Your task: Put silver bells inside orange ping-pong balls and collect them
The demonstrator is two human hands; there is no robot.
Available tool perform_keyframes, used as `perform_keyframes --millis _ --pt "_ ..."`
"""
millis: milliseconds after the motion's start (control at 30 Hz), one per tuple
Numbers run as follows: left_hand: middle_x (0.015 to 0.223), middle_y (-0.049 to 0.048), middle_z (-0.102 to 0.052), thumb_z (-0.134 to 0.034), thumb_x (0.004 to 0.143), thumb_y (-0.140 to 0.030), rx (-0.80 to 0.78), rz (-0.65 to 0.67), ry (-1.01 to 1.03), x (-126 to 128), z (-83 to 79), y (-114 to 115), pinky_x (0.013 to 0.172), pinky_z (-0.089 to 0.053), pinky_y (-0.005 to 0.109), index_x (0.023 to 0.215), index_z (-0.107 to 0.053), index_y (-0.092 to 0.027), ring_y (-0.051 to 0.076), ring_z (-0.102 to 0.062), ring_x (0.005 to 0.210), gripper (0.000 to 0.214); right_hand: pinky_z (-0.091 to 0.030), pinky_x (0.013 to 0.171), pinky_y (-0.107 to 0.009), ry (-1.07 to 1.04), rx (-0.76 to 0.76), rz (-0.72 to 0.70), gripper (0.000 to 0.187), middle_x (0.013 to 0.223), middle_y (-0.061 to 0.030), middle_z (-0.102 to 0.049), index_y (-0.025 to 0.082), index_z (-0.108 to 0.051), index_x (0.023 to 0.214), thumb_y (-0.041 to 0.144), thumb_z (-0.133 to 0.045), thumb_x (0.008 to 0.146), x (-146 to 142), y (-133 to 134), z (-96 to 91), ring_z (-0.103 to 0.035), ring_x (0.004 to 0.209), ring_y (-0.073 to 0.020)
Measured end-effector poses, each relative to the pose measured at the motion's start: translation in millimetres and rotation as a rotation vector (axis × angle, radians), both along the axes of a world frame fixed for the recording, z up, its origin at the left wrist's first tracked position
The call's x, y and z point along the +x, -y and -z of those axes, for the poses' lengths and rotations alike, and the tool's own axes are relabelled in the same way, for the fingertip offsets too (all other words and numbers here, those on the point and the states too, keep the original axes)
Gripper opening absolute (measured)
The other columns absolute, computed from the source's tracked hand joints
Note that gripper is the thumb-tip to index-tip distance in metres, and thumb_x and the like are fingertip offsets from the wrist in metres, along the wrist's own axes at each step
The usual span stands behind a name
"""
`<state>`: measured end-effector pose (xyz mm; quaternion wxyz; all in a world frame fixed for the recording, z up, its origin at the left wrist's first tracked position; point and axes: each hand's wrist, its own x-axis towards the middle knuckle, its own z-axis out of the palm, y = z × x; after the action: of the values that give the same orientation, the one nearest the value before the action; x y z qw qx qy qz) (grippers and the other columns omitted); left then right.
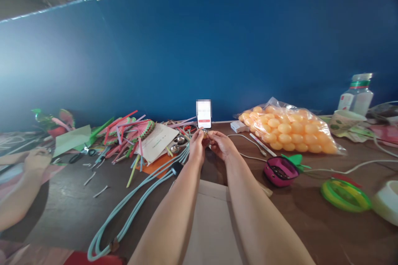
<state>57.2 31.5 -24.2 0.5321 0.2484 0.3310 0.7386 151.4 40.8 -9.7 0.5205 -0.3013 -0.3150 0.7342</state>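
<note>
My left hand (pixel 197 145) and my right hand (pixel 221 144) meet near the back of the table, in front of a lit phone (pixel 204 115) that stands upright. Between their fingertips they pinch a small shiny round metal piece (pixel 205 131), partly covered by the fingers. Just left of my left hand lie two similar shiny round metal pieces (pixel 174 148). Pale blue cords (pixel 137 196) run in a long loop from beside my left hand towards the front of the table. Under my forearms lies a beige flat sheet or board (pixel 213 219).
Coloured paper strips (pixel 120 136), a printed sheet (pixel 160 138) and scissors (pixel 82 155) lie left. Another person's hand (pixel 37 159) is at far left. A bag of orange balls (pixel 286 128), a purple pouch (pixel 281 172), green tape (pixel 345 195) and a bottle (pixel 356 97) stand right.
</note>
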Motion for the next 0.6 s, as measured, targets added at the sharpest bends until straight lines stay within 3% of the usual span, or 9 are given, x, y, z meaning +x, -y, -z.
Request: perform_keyframes --millis 600 --pt "0.091 0.0052 -0.069 -0.072 0.077 -0.033 0.031 0.004 -0.014 -0.4 1.6 -0.5 0.069 -0.051 0.026 0.109 -0.068 -0.017 0.014 -0.063 0.076 0.036 -0.033 0.038 -0.010 -0.019 0.000 -0.018 0.024 0.065 0.0024 -0.063 0.016 -0.066 0.070 0.021 -0.086 0.057 1.1 -0.6 1.3 -0.044 0.048 -0.0019"
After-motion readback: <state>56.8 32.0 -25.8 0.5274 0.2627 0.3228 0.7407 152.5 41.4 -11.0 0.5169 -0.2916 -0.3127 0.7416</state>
